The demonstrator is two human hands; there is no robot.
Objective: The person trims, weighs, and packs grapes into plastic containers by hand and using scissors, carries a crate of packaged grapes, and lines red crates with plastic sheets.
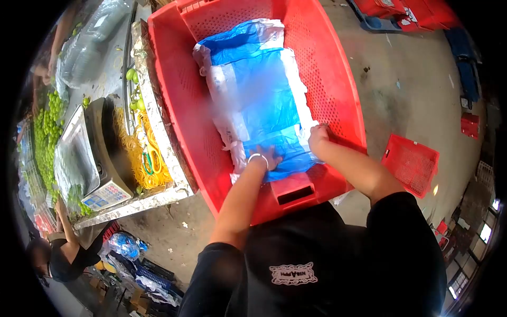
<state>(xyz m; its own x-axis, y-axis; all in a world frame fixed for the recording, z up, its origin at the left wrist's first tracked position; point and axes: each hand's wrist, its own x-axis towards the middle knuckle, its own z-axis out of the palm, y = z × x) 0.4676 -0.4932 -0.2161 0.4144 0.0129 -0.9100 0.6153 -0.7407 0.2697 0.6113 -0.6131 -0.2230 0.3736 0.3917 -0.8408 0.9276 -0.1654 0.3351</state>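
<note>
A large red perforated crate stands in front of me, and a blue and white plastic sheet lies spread along its bottom. My left hand, with a white band at the wrist, presses on the near end of the sheet with its fingers apart. At the sheet's right edge, close to the crate's near right side, is my right hand. Its fingers are bent together on the white edge of the sheet.
Left of the crate, a worktable holds a scale, yellow netting, green fruit and clear plastic bags. A co-worker is at lower left. Another red crate lies on the floor at right.
</note>
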